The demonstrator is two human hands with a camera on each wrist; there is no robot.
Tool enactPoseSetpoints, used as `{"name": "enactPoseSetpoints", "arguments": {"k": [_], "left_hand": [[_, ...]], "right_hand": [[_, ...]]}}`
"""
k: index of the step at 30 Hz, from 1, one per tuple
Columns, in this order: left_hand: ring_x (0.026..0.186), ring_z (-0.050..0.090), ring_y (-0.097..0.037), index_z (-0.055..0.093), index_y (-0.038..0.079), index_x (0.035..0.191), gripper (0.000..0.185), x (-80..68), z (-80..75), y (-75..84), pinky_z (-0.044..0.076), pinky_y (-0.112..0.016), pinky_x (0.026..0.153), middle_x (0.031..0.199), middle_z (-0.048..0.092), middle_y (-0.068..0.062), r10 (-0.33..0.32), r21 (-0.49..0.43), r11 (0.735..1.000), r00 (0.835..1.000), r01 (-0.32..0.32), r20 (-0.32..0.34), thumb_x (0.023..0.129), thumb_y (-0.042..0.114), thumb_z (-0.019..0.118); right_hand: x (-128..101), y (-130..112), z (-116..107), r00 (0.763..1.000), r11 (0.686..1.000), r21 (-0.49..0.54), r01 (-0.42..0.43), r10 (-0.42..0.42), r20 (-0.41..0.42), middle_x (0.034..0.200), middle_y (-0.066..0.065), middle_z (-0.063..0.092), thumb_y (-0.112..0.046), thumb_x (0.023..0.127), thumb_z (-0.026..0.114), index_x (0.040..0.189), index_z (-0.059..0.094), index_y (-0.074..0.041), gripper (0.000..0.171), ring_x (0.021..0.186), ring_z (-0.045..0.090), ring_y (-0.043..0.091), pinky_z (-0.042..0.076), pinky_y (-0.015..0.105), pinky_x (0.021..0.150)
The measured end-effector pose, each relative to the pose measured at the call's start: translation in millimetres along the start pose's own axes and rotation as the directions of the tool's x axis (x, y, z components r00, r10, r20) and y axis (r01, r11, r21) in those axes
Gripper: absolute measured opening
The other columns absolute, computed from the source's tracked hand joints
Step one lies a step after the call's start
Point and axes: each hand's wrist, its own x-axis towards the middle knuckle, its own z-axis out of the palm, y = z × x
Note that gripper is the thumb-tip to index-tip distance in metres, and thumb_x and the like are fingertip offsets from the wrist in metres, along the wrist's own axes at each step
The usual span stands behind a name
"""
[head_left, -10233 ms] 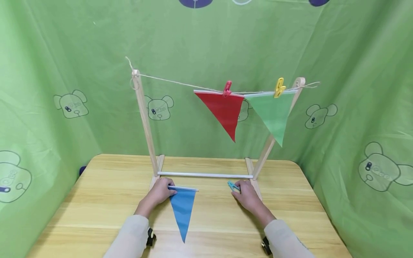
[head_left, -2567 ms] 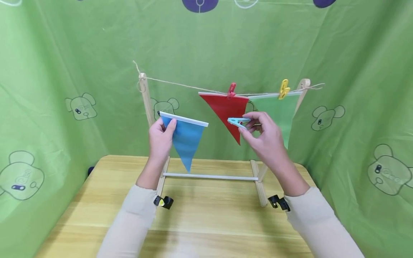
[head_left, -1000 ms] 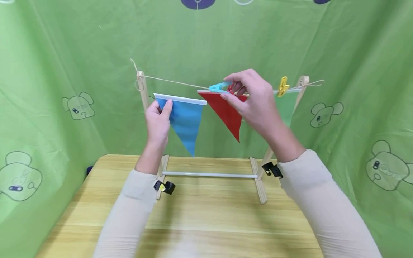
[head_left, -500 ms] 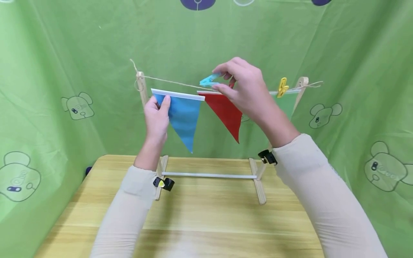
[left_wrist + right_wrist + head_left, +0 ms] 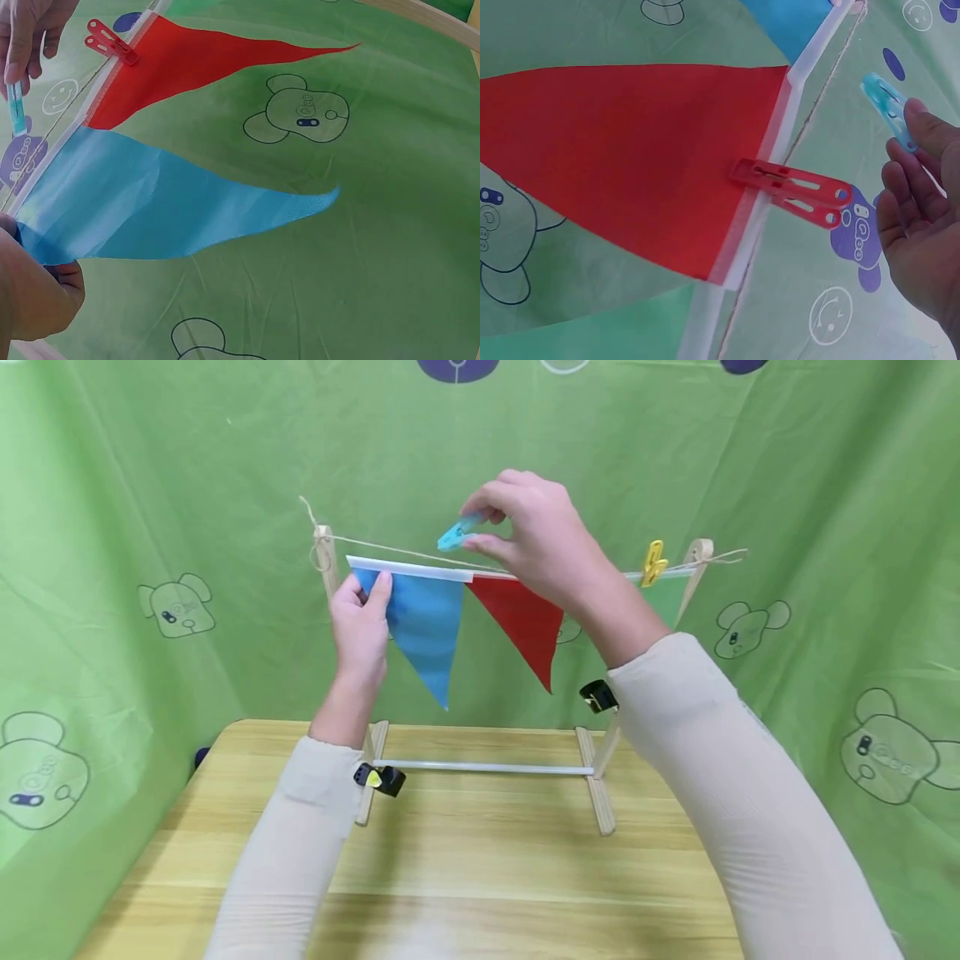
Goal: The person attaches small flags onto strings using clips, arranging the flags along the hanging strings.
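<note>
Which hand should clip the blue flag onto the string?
Probably the right hand: it already pinches the blue clothespin just above the string, near the blue flag's white top edge. The left hand is busy gripping that flag's corner.

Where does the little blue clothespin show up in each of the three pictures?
Head view: the blue clothespin is upper middle, pinched by the right hand, above the string.
Left wrist view: the clothespin is at the far left edge, below the fingers.
Right wrist view: the clothespin is upper right, at the fingertips.
Shared landmark: the red flag.
</note>
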Motion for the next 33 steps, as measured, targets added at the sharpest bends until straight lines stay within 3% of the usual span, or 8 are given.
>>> {"name": "enactPoseSetpoints", "arguments": {"k": [3,8,12,21,33], "left_hand": [[0.089,0.057,-0.013,0.068,-0.004,0.107,0.018,0.8,1.4,1.1,0.051,-0.028,0.086,0.091,0.063,0.001,-0.006,-0.010,1.000,1.000,0.006,-0.014,0.102,0.013,0.065],[0.086,0.055,-0.012,0.068,0.007,0.095,0.008,3.4,2.0,2.9,0.050,-0.028,0.083,0.088,0.060,0.001,0.005,-0.022,1.000,0.999,-0.005,-0.032,0.101,0.011,0.065],[0.085,0.053,-0.012,0.065,0.014,0.089,0.013,6.1,1.1,3.1,0.049,-0.028,0.081,0.086,0.057,0.002,0.009,-0.025,1.000,0.999,-0.010,-0.037,0.102,0.011,0.065],[0.089,0.052,-0.013,0.065,0.012,0.091,0.013,10.0,-0.4,4.0,0.048,-0.029,0.086,0.089,0.056,0.001,-0.024,-0.043,0.999,0.999,0.023,-0.025,0.103,0.014,0.063],[0.087,0.053,-0.012,0.066,0.013,0.092,0.012,12.0,5.5,2.6,0.049,-0.027,0.083,0.089,0.057,0.001,-0.006,-0.067,0.998,1.000,0.005,-0.017,0.103,0.012,0.063]], "right_hand": [[6.3,-2.8,0.4,0.999,1.000,-0.010,-0.009,0.009,0.033,0.111,0.012,0.071,-0.016,0.091,0.080,0.114,0.074,-0.001,0.028,0.103,0.062,0.024,0.050,0.034,0.096],[16.4,-5.8,0.7,0.996,0.999,-0.031,-0.029,0.031,0.084,0.109,0.012,0.072,-0.018,0.091,0.081,0.114,0.075,-0.001,0.029,0.100,0.065,0.024,0.053,0.032,0.094],[23.9,-7.0,1.9,0.989,0.998,-0.036,-0.058,0.062,0.132,0.109,0.010,0.072,-0.021,0.091,0.080,0.114,0.076,-0.003,0.030,0.097,0.065,0.020,0.055,0.029,0.092],[34.7,-6.1,9.8,0.970,0.992,-0.002,-0.124,0.121,0.211,0.106,0.008,0.074,-0.024,0.091,0.080,0.115,0.076,-0.004,0.031,0.093,0.067,0.016,0.056,0.025,0.088],[41.8,-7.4,11.4,0.966,0.994,-0.007,-0.112,0.110,0.235,0.104,0.008,0.075,-0.021,0.093,0.078,0.109,0.078,-0.005,0.024,0.092,0.068,0.017,0.056,0.026,0.086]]}}
